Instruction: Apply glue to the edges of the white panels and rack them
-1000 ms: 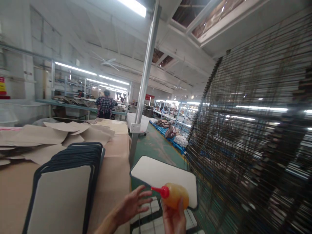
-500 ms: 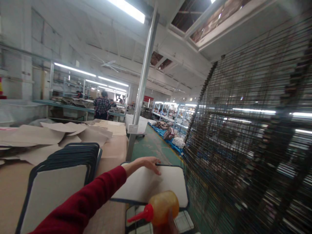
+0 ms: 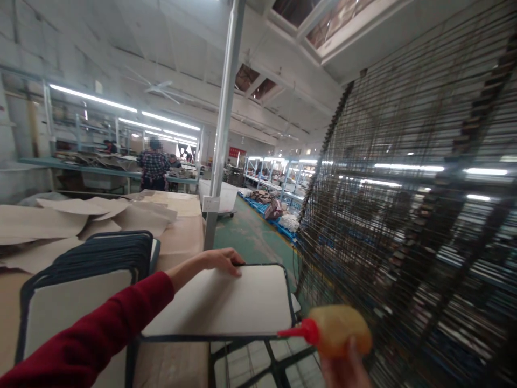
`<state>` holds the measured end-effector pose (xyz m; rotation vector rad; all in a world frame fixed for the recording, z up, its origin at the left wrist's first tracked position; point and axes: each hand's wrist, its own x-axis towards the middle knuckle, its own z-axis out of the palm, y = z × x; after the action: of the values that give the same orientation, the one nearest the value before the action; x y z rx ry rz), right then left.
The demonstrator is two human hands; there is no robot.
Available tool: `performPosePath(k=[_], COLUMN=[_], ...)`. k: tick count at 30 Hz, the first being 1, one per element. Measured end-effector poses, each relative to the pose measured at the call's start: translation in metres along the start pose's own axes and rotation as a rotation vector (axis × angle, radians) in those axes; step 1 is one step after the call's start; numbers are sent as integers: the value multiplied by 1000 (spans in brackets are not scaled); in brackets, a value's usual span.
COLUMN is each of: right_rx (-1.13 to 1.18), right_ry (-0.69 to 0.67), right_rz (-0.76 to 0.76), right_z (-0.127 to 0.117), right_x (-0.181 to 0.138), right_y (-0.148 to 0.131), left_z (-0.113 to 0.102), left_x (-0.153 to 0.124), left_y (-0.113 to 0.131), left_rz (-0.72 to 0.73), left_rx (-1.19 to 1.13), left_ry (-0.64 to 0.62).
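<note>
White panel (image 3: 242, 302) looks matt and smooth with a dark edge trim, squeeze bottle (image 3: 339, 337) is translucent amber plastic with a glossy red plastic nozzle, sleeve (image 3: 89, 339) is red knit cloth, table sheets (image 3: 60, 215) are matt brown paper/card, rack (image 3: 404, 188) is thin dark metal wire.

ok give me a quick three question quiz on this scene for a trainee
1. True or false: the left hand rests on the far edge of the white panel.
2. What colour is the nozzle of the squeeze bottle in the right hand?
3. The stack of dark-edged panels lies: A) left of the white panel, B) on the wire rack.

Key: 1 true; 2 red; 3 A.
</note>
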<state>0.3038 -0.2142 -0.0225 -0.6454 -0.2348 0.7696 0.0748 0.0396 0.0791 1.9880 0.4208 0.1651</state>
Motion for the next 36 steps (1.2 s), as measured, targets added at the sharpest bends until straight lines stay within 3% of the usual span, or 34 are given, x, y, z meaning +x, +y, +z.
performPosePath(k=[4,8,23,36], right_rx=[-76,-212,-427,-430], right_ry=[64,-22,-91,-72], right_rz=[-239,-335,-362,-353], right_z=[27,39,26,22], right_x=[22,29,27,16], right_y=[-50,-70,-72,-64], left_z=[6,9,4,2], left_x=[-6,-7,-8,-14], left_y=[10,17,16,11], left_rz=[-10,-14,-30,-56], left_rx=[-3,-30,-65,-117], left_ry=[-97,-195,-337,-315])
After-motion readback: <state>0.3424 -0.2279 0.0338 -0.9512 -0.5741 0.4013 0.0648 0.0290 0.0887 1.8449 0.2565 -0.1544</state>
